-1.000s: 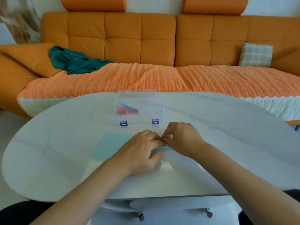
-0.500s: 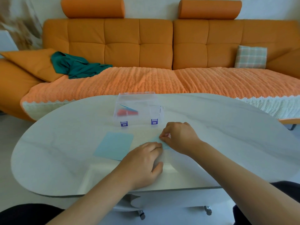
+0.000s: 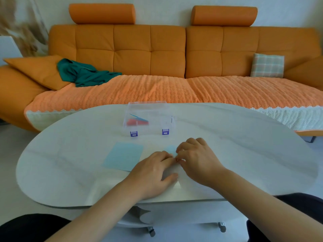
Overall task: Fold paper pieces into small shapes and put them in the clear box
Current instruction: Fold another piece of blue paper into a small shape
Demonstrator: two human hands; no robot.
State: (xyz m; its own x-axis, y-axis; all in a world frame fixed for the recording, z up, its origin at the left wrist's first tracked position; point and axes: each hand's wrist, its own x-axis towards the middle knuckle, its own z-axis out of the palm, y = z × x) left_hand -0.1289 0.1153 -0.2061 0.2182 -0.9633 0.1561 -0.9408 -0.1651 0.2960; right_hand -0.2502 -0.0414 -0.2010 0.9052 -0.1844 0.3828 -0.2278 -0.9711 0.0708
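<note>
A small light blue paper piece lies on the white table, mostly hidden under my hands. My left hand lies flat with its fingers pressing the paper's near edge. My right hand has its fingers curled over the paper and pinches its edge beside the left fingertips. A flat light blue sheet lies to the left of the hands. The clear box with purple latches stands behind them and holds red and blue folded shapes.
An orange sofa with a ribbed throw runs behind the table, with a green cloth and a checked cushion on it. The table's near edge is close to my forearms; its wheeled base shows below.
The view has tilted up a little. My left hand slid back toward me and to the right, uncovering the flat blue sheet. My right hand stays on the small paper.
</note>
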